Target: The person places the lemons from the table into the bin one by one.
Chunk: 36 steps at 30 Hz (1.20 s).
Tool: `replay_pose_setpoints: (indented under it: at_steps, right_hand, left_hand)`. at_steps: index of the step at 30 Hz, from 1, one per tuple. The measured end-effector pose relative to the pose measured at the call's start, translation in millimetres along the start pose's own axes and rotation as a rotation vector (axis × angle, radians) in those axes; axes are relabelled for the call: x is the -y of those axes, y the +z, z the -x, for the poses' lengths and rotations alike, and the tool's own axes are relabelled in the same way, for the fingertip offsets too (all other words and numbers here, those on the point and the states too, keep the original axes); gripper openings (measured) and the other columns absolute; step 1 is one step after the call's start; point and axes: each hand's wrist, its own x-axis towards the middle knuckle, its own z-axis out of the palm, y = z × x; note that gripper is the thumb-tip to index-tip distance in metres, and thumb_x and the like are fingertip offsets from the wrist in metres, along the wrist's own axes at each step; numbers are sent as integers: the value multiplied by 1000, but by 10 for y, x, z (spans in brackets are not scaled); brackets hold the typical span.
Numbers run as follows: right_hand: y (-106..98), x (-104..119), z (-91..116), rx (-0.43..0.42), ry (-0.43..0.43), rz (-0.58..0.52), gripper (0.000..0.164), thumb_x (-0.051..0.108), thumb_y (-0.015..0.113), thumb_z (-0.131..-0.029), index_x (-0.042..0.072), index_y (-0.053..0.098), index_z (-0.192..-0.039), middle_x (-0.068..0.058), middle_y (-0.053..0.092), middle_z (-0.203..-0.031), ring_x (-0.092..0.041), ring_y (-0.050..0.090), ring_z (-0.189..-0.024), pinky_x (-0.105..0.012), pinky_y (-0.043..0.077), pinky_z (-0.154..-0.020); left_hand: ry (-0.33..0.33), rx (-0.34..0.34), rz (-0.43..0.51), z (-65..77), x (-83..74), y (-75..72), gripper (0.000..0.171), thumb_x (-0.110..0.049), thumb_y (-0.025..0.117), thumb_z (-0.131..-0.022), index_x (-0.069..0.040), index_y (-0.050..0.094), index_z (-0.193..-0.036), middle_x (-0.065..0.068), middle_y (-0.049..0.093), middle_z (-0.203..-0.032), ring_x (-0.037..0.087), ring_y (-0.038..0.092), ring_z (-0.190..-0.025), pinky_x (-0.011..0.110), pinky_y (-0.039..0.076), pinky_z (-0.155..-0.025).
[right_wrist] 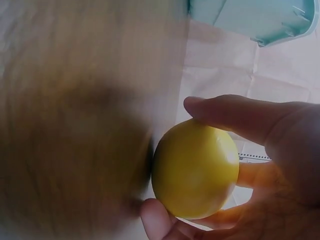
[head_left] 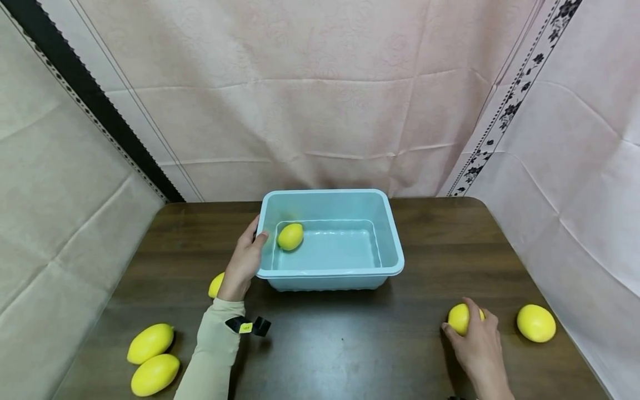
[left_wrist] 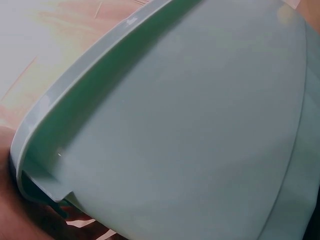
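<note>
A light blue plastic basin [head_left: 340, 273] stands at the far middle of the table with one lemon [head_left: 290, 236] inside, towards its left wall. My left hand [head_left: 246, 260] grips the basin's left rim, thumb over the edge and fingers outside; the left wrist view shows the basin wall [left_wrist: 190, 115] up close. At the right, my right hand [head_left: 477, 339] holds another lemon [right_wrist: 195, 170] between thumb and fingers, at the tabletop. Just right of that hand lies a further lemon [head_left: 536, 323].
Two lemons [head_left: 155, 375] lie together at the table's near left. Another lemon [head_left: 216, 285] is partly hidden behind my left wrist. The brown wooden table [head_left: 345, 344] is bordered by pale cloth [head_left: 325, 100] at the back and sides.
</note>
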Motion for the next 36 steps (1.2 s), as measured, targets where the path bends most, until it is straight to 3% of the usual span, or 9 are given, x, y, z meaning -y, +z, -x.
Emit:
replay_pose_setpoints:
  at_steps: [9,15,21,25,28,31,34,36]
  right_hand:
    - [-34,7,-10,-43,-27,3,79,35,71,-100,0,32,-158,-45,24,-148,-65,50,-118,-73,46,-89]
    - [-72,103,23,-127,-46,-34,79,38,74,-98,5,36,-159,-39,28,-151,-59,53,-117,-70,48,-86]
    - [-118,199,52,-169,-114,-71,86,36,80,-95,3,35,-161,-35,32,-152,-55,49,-124,-72,45,-95]
    - [-158,257,74,-198,-193,-79,89,32,83,-92,-1,35,-158,-36,36,-147,-53,52,-118,-70,47,-93]
    - [-186,300,96,-231,-266,-80,88,28,87,-89,-4,38,-155,-36,38,-142,-50,56,-109,-60,54,-85]
    - [-222,360,115,-264,-336,-92,87,21,91,-84,-4,42,-152,-35,40,-139,-46,59,-102,-40,58,-76]
    - [-267,444,131,-296,-401,-105,86,17,93,-81,-3,45,-150,-33,41,-138,-43,60,-100,-20,53,-70]
    - [-298,507,141,-309,-438,-108,86,15,94,-80,-2,46,-150,-31,43,-139,-40,59,-101,-13,49,-72]
  left_hand:
    - [2,-3,6,-8,19,-3,60,-22,35,-116,-15,13,-171,6,13,-176,28,19,-157,58,19,-127]
    - [-5,-8,3,-3,8,0,60,-22,35,-116,-16,13,-171,7,13,-176,28,20,-156,58,19,-127]
    - [-1,-7,5,4,0,0,60,-21,35,-116,-15,13,-171,6,13,-176,28,19,-157,57,18,-127]
    - [4,-4,9,7,-4,2,60,-21,35,-116,-15,13,-171,6,13,-176,27,19,-157,56,19,-127]
    - [7,0,6,16,-12,3,60,-21,35,-116,-15,12,-171,6,12,-177,28,19,-157,56,20,-127]
    - [10,3,10,23,-16,4,60,-22,35,-116,-15,12,-171,6,12,-176,28,20,-157,56,21,-126]
    - [10,1,15,25,-16,4,60,-22,35,-116,-15,13,-171,6,13,-176,27,20,-156,56,21,-126]
    - [8,1,16,25,-13,-1,60,-23,35,-116,-15,12,-171,7,13,-176,28,20,-156,56,21,-126]
